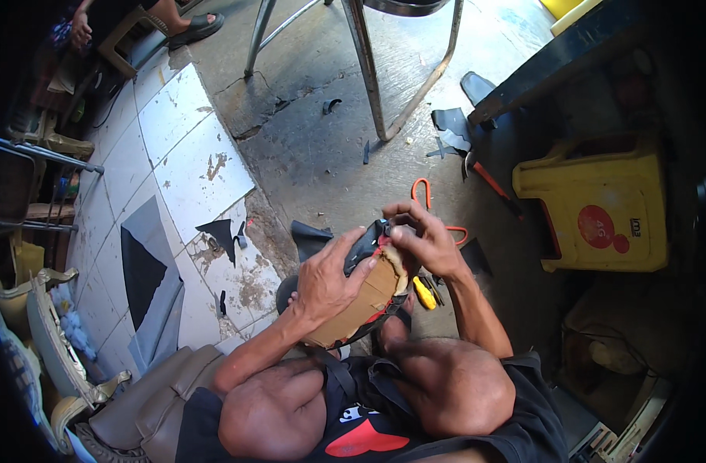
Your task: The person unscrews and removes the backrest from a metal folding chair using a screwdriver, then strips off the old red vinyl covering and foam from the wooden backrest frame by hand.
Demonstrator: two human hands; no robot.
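Observation:
Between my knees I hold a small upholstered pad with a brown board back (360, 301), black and red cover material round its edge and pale foam showing on the right side. My left hand (326, 274) is closed on the pad's left side, with the thumb lying over the board. My right hand (426, 241) is bent at the pad's far corner, thumb and fingers pinching the dark cover edge. Just beyond and beside the right hand show orange loop handles (421, 191), perhaps of scissors, partly hidden. A yellow-handled tool (424, 293) lies below the right wrist.
A yellow plastic stool (599, 208) stands at the right. A hammer with an orange handle (490, 184) lies near dark scraps (451, 123). Metal chair legs (366, 69) stand ahead. Grey and black sheet material (148, 270) covers tiles at left. Another person's hand (80, 31) shows far left.

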